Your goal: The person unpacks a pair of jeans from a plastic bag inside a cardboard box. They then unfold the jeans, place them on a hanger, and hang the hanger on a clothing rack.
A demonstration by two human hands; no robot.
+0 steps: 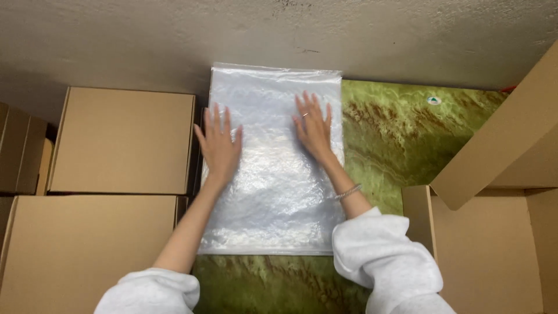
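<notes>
A clear plastic bag with something white inside lies flat on a green marbled surface. My left hand rests palm down on the bag's left part, fingers spread. My right hand presses flat on its upper right part, a ring on one finger and a bracelet at the wrist. Both hands hold nothing. My sleeves are light grey.
Closed cardboard boxes stand to the left, a larger one nearer me. An open cardboard box with a raised flap is at the right. A grey wall runs along the far side.
</notes>
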